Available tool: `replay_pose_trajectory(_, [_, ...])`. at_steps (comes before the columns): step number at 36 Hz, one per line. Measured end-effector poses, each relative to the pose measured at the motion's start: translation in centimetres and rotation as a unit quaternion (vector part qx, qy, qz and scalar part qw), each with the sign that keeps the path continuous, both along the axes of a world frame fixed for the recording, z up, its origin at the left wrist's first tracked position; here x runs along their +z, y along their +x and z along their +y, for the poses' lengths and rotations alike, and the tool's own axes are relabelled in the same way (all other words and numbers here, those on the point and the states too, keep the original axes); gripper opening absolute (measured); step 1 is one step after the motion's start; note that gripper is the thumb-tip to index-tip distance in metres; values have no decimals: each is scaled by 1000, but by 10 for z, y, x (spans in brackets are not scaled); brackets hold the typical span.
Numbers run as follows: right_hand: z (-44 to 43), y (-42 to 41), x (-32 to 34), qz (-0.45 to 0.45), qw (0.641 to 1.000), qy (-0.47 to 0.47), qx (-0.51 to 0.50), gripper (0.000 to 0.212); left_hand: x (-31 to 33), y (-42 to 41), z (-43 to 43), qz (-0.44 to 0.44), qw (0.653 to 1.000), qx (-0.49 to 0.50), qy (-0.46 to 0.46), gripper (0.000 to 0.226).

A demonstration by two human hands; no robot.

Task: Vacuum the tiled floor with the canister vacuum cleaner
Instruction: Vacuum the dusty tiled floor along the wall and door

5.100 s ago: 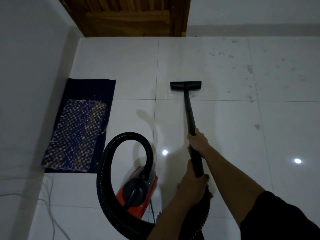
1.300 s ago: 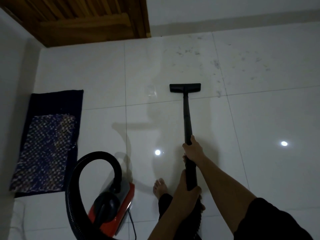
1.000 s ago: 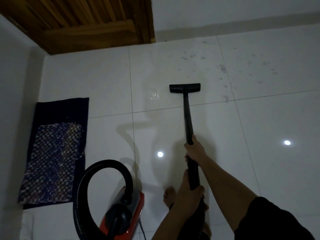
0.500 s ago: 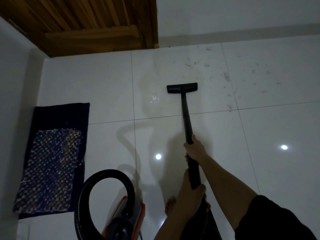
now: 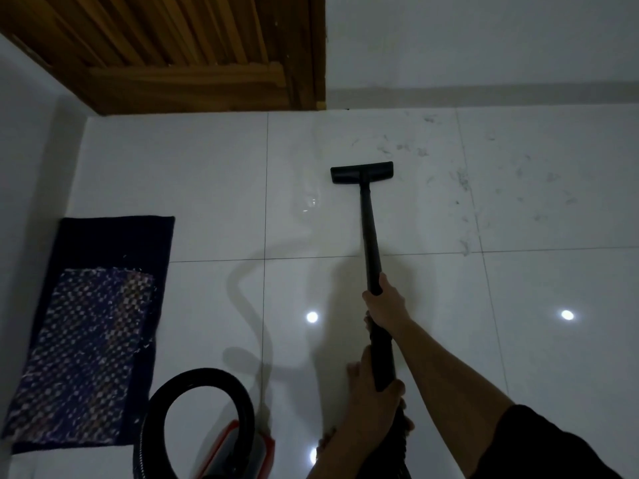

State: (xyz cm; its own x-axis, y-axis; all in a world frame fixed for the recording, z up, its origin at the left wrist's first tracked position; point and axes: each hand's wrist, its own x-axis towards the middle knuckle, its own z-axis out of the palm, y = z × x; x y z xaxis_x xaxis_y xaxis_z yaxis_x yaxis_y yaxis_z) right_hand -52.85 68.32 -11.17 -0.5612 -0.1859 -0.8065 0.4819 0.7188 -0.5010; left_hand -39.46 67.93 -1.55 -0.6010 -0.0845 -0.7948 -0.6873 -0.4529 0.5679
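Nearest the person, at the lower edge of the view, the red canister vacuum cleaner body [image 5: 238, 451] sits on the floor, cut off by the frame. Its black ribbed hose [image 5: 193, 378] rises from it in an upright loop. A bare foot [image 5: 326, 444] shows just right of the canister.

The left hand [image 5: 371, 406] grips the lower, thicker end of the black rigid vacuum wand [image 5: 370, 236], where the hose joins it. Its fingers are wrapped tightly round the tube, thumb on top. The left forearm rises from the bottom edge.

The right hand [image 5: 385, 302] holds the wand higher up, ahead of the left hand. Its fingers are curled round the tube from the right. The right arm is extended nearly straight, entering from the lower right, with a black sleeve [image 5: 539, 447] at the upper arm.

The wand slopes forward and down to the black flat floor nozzle [image 5: 362, 172], which rests on the glossy white tiled floor [image 5: 518, 340]. Grey dust and debris specks [image 5: 463, 181] lie on the tiles just right of and beyond the nozzle.

To the left, a dark blue patterned mat [image 5: 93, 340] lies beside the wall. Farthest away stand a brown slatted wooden door [image 5: 193, 53] and a white wall [image 5: 484, 39].
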Motion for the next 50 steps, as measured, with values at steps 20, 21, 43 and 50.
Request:
replay_pose_trajectory(20, [-32,-73,-20,16,1000,-1,-7,68,-27,-73,-30,14,1000,-6,-5,53])
replay_pose_trajectory(21, [-32,-77,-22,19,1000,-1,-5,67,-28,-77,-31,17,1000,-10,-13,52])
replay_pose_trajectory(43, [-49,-154,-36,29,999,-10,-27,66,-43,-148,-52,4,999,-34,-3,65])
replay_pose_trajectory(50, [-66,-169,-36,24,999,-16,-44,70,-43,-165,-74,19,998,-60,-22,50])
